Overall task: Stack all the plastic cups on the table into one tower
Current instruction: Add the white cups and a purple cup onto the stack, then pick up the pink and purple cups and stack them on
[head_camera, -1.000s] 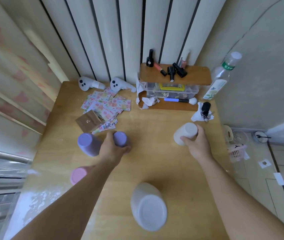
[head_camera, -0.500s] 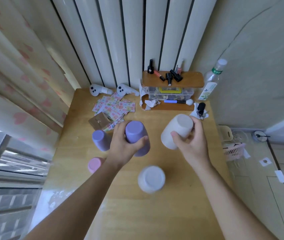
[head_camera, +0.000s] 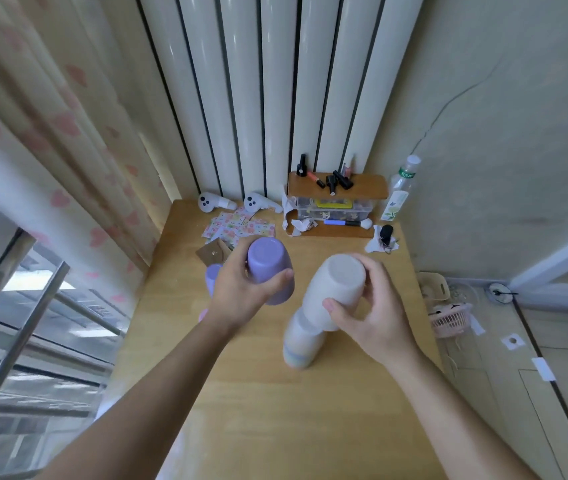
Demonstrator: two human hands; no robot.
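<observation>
Head view: the left hand [head_camera: 241,299] grips a purple cup [head_camera: 268,270] held upside down above the table [head_camera: 258,410], fingers wrapped round its left side and the thumb pressed across its lower wall. The right hand [head_camera: 369,317] holds a white cup [head_camera: 336,289], also bottom up and tilted, thumb on its near wall and fingers curled round the right side. Its open end sits over another white cup [head_camera: 300,344] standing upside down near the middle of the table. A second purple cup [head_camera: 212,277] peeks out behind the left hand, toward the table's left edge, with a bit of a pink cup [head_camera: 202,315] just below the wrist
</observation>
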